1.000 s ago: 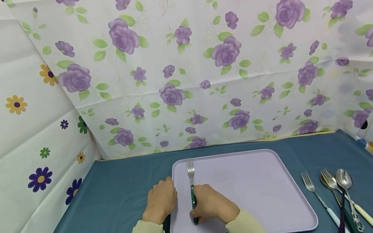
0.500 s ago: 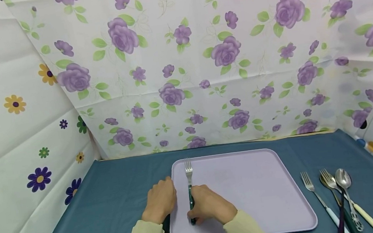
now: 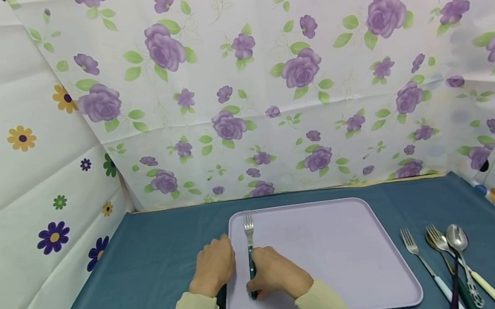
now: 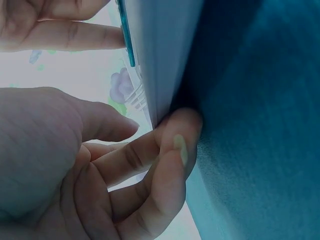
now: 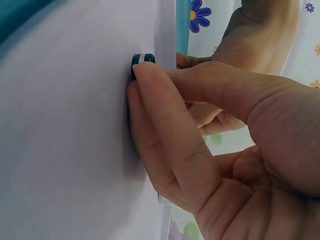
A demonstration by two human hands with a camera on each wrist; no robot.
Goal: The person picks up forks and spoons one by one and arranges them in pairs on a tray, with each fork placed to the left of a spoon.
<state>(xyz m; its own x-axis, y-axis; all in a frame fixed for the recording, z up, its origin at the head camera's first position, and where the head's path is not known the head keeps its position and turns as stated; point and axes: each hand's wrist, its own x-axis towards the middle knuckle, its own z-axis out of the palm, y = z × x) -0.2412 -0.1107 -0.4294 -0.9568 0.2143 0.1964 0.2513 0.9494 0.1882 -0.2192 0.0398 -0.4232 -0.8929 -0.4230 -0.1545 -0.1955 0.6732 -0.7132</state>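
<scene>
A fork (image 3: 248, 227) with a dark green handle lies lengthwise along the left side of a pale lilac tray (image 3: 330, 256), tines pointing to the back. My right hand (image 3: 279, 273) holds its handle between thumb and fingers; the handle's end (image 5: 144, 58) pokes out beyond the fingertips in the right wrist view. At the tray's left rim (image 4: 159, 65) is my left hand (image 3: 213, 263), gripping the edge with the thumb on the inner side and curled fingers against the outside. My right fingers hide part of the handle.
Right of the tray lies loose cutlery: a fork with a light blue handle (image 3: 439, 283), a spoon (image 3: 456, 238) with an ornate handle, a cream-handled fork (image 3: 480, 278) and darker pieces, partly overlapping. A blue cloth (image 3: 120, 283) covers the table. A flowered sheet (image 3: 267, 87) hangs behind.
My right hand has slid the green-handled fork slightly left, closer to the tray's left rim. The left hand has stayed at the edge.
</scene>
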